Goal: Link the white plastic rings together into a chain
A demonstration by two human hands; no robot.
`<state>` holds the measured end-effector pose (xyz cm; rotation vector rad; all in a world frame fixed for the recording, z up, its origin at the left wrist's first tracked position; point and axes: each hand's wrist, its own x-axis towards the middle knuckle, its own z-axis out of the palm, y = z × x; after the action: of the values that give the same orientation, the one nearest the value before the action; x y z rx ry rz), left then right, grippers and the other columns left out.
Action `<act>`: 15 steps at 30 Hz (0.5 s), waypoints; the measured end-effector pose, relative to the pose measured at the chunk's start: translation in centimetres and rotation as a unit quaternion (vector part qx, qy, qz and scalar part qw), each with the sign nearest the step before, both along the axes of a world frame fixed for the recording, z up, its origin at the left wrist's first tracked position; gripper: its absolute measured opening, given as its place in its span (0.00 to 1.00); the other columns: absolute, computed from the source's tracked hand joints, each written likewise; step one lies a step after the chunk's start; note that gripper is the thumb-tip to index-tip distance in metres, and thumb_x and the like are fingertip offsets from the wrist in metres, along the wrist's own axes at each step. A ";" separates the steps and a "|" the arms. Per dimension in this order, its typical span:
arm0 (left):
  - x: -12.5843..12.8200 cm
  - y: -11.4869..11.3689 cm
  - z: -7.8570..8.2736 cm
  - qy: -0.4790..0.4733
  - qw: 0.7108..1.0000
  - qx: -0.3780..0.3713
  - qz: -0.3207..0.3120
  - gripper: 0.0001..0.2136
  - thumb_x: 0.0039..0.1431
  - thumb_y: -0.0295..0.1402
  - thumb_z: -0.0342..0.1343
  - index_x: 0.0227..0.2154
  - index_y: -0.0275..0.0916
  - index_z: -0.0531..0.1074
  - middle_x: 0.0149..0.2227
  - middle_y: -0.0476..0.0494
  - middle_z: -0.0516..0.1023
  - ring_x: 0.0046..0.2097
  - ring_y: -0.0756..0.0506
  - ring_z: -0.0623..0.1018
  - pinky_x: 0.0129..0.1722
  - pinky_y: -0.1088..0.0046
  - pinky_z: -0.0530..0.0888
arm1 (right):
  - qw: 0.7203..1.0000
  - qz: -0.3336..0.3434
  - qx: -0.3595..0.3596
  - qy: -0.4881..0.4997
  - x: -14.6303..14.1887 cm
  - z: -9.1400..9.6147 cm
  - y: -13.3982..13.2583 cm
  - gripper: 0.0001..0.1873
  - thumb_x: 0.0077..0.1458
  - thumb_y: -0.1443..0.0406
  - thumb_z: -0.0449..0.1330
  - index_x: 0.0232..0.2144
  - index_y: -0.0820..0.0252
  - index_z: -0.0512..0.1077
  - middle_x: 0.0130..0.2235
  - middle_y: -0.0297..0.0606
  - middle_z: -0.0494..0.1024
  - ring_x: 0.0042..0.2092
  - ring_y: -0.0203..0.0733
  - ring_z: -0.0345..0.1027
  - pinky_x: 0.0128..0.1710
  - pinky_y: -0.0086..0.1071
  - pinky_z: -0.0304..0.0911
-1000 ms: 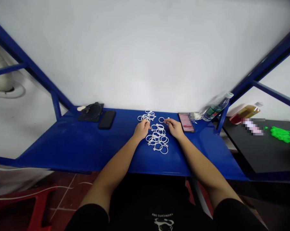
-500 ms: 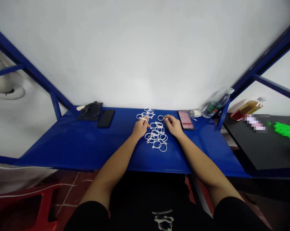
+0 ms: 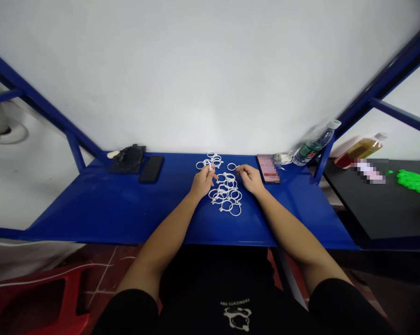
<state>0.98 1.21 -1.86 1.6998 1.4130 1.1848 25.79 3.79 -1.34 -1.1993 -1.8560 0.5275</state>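
Note:
My left hand [image 3: 202, 183] is closed, with a white plastic ring [image 3: 207, 163] pinched between thumb and fingers. It is just in front of a small far group of similar rings [image 3: 216, 161] near the wall. My right hand [image 3: 250, 178] is closed too, its fingertips on the edge of another white ring [image 3: 232, 166], which shows to the left of them. Between my hands and nearer to me lies a loose heap of white rings [image 3: 227, 193], several overlapping, each with a small knob or eyelet. My fingers partly cover both held rings.
On the blue table [image 3: 126, 209] lie a dark phone [image 3: 151, 169] and a black bag [image 3: 128, 159] at left. At right are a lit phone [image 3: 268, 168], a white cable [image 3: 284, 159] and a plastic bottle [image 3: 314, 146]. A black side table [image 3: 377, 209] adjoins, holding green items [image 3: 414, 180].
The ring in my left hand has turned from nearly edge-on to showing more of its loop. My right hand stays almost in place with its ring. The whole view has shifted slightly.

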 end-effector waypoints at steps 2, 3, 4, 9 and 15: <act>0.0 -0.1 0.2 0.001 1.000 -0.003 0.003 0.13 0.72 0.41 0.48 0.50 0.42 0.73 0.35 0.48 0.85 0.24 0.50 0.78 0.34 0.73 0.75 | 1.000 -0.001 -0.011 -0.002 0.0 0.2 -0.1 0.15 0.61 0.65 0.51 0.38 0.57 0.78 0.35 0.38 0.82 0.39 0.45 0.77 0.45 0.36 0.70; 0.0 -0.1 0.2 0.002 1.000 -0.002 0.005 0.13 0.72 0.41 0.48 0.49 0.42 0.73 0.34 0.48 0.85 0.24 0.50 0.78 0.34 0.73 0.75 | 1.000 -0.002 -0.016 -0.002 0.0 0.3 -0.1 0.15 0.59 0.66 0.51 0.37 0.57 0.78 0.34 0.37 0.82 0.38 0.45 0.76 0.45 0.36 0.70; 0.0 -0.1 0.2 0.004 1.000 -0.001 0.004 0.13 0.72 0.41 0.48 0.49 0.42 0.73 0.34 0.48 0.85 0.24 0.51 0.78 0.34 0.73 0.75 | 1.000 -0.003 -0.019 -0.001 0.1 0.5 -0.1 0.15 0.58 0.67 0.51 0.35 0.57 0.78 0.33 0.37 0.82 0.37 0.45 0.76 0.44 0.36 0.70; -0.1 0.0 -0.1 0.010 1.000 0.004 -0.004 0.12 0.71 0.40 0.50 0.48 0.42 0.74 0.35 0.48 0.85 0.24 0.51 0.77 0.34 0.73 0.75 | 1.000 -0.022 -0.016 -0.008 0.2 0.8 0.0 0.16 0.55 0.68 0.49 0.28 0.57 0.76 0.33 0.38 0.81 0.37 0.45 0.75 0.45 0.36 0.70; -0.1 0.4 -0.6 0.010 1.000 0.003 0.006 0.14 0.71 0.39 0.50 0.55 0.42 0.71 0.50 0.42 0.84 0.27 0.50 0.79 0.40 0.69 0.77 | 0.999 -0.038 -0.008 -0.027 0.4 0.5 0.0 0.18 0.58 0.70 0.48 0.40 0.58 0.77 0.35 0.38 0.83 0.38 0.45 0.76 0.44 0.35 0.70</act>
<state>0.91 1.60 -2.43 1.7128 1.4352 1.1824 26.16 3.75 -0.81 -1.3014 -1.8459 0.4737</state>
